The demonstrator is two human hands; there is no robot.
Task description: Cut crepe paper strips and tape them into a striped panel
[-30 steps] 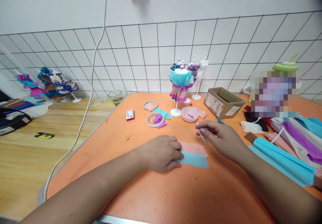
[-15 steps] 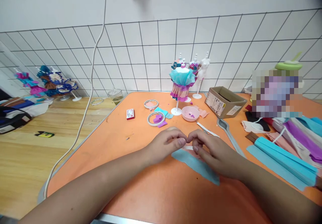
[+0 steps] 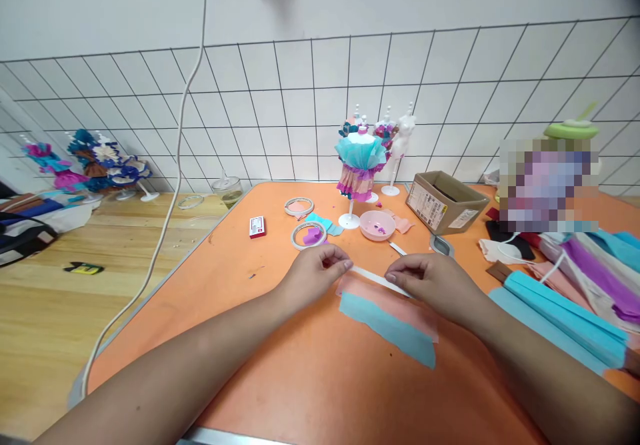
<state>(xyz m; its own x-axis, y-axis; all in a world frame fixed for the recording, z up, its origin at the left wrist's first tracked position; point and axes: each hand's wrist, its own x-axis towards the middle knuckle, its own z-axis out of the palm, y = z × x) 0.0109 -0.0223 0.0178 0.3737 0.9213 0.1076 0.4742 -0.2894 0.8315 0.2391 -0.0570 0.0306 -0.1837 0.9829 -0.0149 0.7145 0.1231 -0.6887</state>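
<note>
A narrow white strip, apparently double-sided tape, stretches slantwise between my hands. Its left end is pinched between thumb and forefinger of my left hand. My right hand has its fingertips closed on the strip farther right, hiding part of it. Just below the strip lies a pale pink sheet of crepe paper, see-through against the table. A light blue crepe paper band runs along the sheet's near side, with a wavy lower edge.
Beyond my hands stand two tape rolls, a pink bowl, a dress form in blue and pink paper and a cardboard box. A grey looped handle lies behind my right hand. Paper rolls crowd the right.
My hands have moved apart from near touching, the right one going rightward. More of the white strip and the pink paper now shows between them.
</note>
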